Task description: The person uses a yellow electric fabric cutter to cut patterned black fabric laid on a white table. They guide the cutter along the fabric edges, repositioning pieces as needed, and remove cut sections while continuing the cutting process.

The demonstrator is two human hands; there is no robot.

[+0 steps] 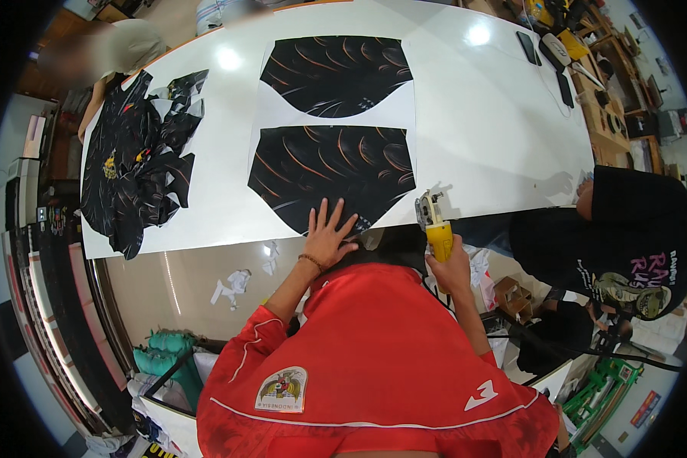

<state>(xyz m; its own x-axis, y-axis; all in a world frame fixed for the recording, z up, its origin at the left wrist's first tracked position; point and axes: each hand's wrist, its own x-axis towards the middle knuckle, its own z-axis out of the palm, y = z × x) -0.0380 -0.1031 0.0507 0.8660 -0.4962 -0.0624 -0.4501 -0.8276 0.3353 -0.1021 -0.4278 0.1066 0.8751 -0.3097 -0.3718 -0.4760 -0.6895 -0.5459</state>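
My left hand [327, 243] lies with fingers spread on the lower edge of a black fabric panel [332, 164] patterned with orange streaks. A second, similar panel [336, 72] lies flat beyond it, and pale sheet material shows around both. In my right hand [452, 269] is a yellow handheld electric cutter [438, 235], gripped by its body. Its metal head points away from me at the table's near edge, just right of the lower panel and apart from it.
The white table [496, 137] carries a crumpled heap of black printed fabric [133, 164] at left and phones [527, 47] at far right. One person [133, 46] is at the far left, another [603, 244] in black close at right. Scraps [231, 288] litter the floor.
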